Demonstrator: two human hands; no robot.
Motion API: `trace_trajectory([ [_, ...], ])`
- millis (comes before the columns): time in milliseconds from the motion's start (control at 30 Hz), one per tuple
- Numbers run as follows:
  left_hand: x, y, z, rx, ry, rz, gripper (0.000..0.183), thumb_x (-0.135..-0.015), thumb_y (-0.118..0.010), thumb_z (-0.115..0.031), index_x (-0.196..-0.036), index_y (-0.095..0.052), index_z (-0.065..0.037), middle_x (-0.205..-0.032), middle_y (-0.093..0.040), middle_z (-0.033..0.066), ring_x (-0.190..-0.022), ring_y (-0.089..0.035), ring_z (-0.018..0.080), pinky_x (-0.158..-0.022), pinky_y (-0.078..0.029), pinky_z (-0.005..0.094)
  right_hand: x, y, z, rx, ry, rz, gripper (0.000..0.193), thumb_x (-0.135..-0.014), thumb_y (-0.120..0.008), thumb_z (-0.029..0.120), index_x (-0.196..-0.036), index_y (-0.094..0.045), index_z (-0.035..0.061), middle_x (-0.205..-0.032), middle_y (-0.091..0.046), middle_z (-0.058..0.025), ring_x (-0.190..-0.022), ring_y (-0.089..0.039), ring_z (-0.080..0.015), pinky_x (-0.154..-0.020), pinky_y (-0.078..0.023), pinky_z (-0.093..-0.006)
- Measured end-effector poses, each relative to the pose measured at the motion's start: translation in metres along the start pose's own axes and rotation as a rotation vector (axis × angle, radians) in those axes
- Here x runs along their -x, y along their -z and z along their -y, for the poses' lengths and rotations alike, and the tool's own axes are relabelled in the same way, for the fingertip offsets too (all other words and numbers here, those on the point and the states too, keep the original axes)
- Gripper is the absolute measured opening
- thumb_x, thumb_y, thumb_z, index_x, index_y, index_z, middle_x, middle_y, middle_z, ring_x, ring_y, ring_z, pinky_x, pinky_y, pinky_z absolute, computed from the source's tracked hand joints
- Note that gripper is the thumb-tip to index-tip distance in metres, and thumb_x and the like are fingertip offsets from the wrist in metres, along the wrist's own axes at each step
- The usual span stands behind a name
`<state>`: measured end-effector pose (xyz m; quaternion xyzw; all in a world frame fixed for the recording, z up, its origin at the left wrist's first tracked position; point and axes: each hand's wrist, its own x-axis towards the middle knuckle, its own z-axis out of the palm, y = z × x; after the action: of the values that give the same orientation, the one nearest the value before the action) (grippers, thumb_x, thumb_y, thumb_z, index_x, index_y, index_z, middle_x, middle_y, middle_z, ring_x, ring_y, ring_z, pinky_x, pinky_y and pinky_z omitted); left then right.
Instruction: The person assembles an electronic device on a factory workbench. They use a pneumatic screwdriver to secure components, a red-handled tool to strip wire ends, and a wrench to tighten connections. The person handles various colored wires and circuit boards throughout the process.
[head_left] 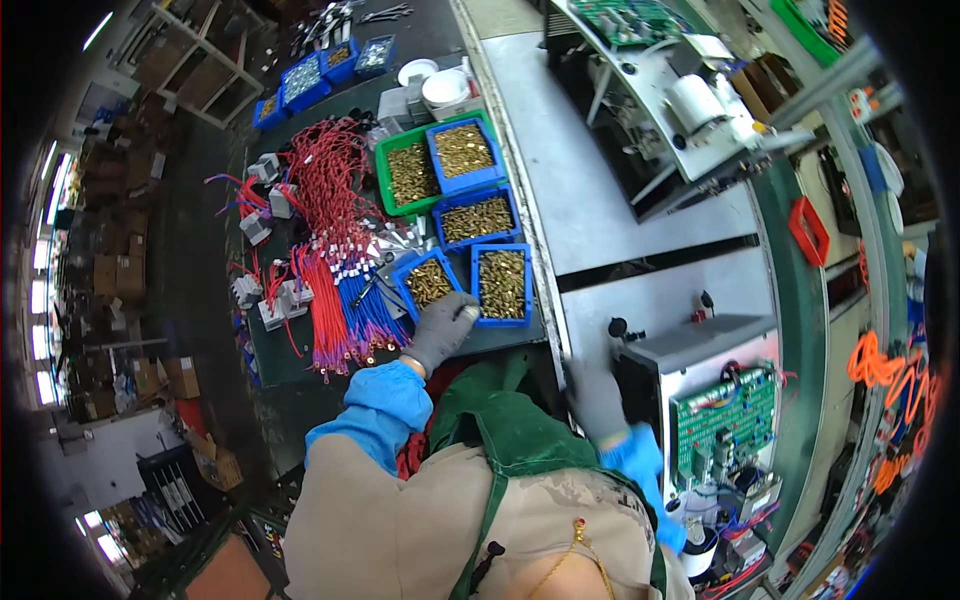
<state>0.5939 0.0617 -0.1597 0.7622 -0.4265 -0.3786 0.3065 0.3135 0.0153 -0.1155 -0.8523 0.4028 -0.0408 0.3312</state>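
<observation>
My left hand, in a grey glove with a blue sleeve cover, is at the near edge of a small blue bin of brass-coloured fittings. Its fingers are drawn together; whatever they may hold is hidden. Just right of it stands another blue bin with similar brass pieces. Bundles of red wires and blue wires with metal ends lie to its left. My right hand, also gloved, is smeared by motion between the bench edge and a metal unit. Its fingers cannot be read.
Farther back are a green bin, more blue bins of brass parts and a tangle of red cords. A circuit board is on the unit at right. A metal frame with parts stands at the far right.
</observation>
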Motion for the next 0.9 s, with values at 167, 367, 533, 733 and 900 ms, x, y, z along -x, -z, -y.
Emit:
trace_trajectory([
  [167, 0.015, 0.011, 0.001, 0.012, -0.037, 0.016, 0.023, -0.087, -0.058, -0.02, -0.103, -0.063, -0.003, -0.098, -0.065, 0.0112, -0.092, -0.062, 0.0251, -0.083, -0.048, 0.0331, -0.168, -0.028, 0.036, 0.324, 0.181, 0.115, 0.038, -0.086, -0.047, 0.007, -0.124, -0.049, 0.0106, -0.11, -0.054, -0.0187, -0.091, -0.061, -0.0324, -0.073, -0.051, -0.0444],
  [367, 0.036, 0.046, 0.052, 0.038, 0.18, -0.346, 0.021, -0.087, -0.058, -0.021, -0.102, -0.063, -0.006, -0.095, -0.065, 0.0138, -0.09, -0.063, 0.0298, -0.08, -0.049, 0.0369, -0.214, -0.039, 0.032, 0.502, 0.226, 0.354, 0.023, -0.09, -0.045, 0.013, -0.11, -0.054, 0.0088, -0.099, -0.056, -0.0155, -0.087, -0.064, -0.0321, -0.069, -0.054, -0.0423],
  [533, 0.008, 0.086, 0.124, -0.357, 0.339, -0.662, 0.023, -0.08, -0.064, -0.018, -0.101, -0.064, -0.009, -0.1, -0.059, 0.0135, -0.094, -0.058, 0.0314, -0.082, -0.047, 0.0407, -0.225, -0.037, 0.046, 0.494, 0.226, 0.408, 0.018, -0.089, -0.046, 0.014, -0.102, -0.056, 0.0064, -0.098, -0.057, -0.0159, -0.087, -0.065, -0.0327, -0.069, -0.054, -0.0431],
  [733, -0.035, 0.103, 0.131, -0.672, 0.389, -0.41, 0.024, -0.073, -0.072, -0.02, -0.096, -0.067, -0.014, -0.105, -0.056, 0.01, -0.1, -0.052, 0.0316, -0.085, -0.046, 0.0403, -0.227, -0.04, 0.057, 0.5, 0.17, 0.399, 0.017, -0.089, -0.047, 0.014, -0.096, -0.06, 0.0058, -0.095, -0.058, -0.0171, -0.087, -0.065, -0.0328, -0.069, -0.054, -0.044],
  [900, -0.034, 0.104, 0.119, -0.665, 0.4, -0.38, 0.029, -0.073, -0.073, -0.021, -0.101, -0.066, -0.014, -0.11, -0.054, 0.0106, -0.105, -0.051, 0.0324, -0.087, -0.046, 0.0405, -0.232, -0.042, 0.058, 0.533, 0.117, 0.372, 0.016, -0.089, -0.047, 0.013, -0.096, -0.06, 0.0073, -0.096, -0.06, -0.0168, -0.087, -0.065, -0.0328, -0.07, -0.054, -0.0438],
])
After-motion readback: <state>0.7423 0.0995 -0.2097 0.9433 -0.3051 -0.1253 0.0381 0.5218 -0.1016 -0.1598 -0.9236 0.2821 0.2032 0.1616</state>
